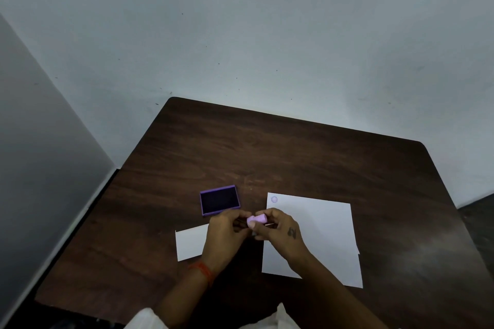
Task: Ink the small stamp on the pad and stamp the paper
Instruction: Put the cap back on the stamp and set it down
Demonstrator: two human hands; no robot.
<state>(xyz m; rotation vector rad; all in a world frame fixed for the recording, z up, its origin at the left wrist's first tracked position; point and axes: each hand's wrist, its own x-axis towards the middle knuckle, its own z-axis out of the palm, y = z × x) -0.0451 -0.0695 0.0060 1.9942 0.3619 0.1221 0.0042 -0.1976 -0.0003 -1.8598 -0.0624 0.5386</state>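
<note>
A small pale-purple stamp (257, 220) is held above the table between both hands, lying roughly sideways. My right hand (278, 230) grips its right end; the fingertips of my left hand (224, 232) pinch its left end. The open purple ink pad (219, 200) with its dark inked face lies just behind my left hand. A white sheet of paper (320, 230) lies to the right, partly under my right wrist, with one faint round stamp mark (274, 199) near its far left corner.
A smaller white paper piece (190, 244) lies to the left, partly hidden by my left hand. Everything rests on a dark wooden table (294, 157) pushed against a pale wall, with the table's left edge close to a wall corner.
</note>
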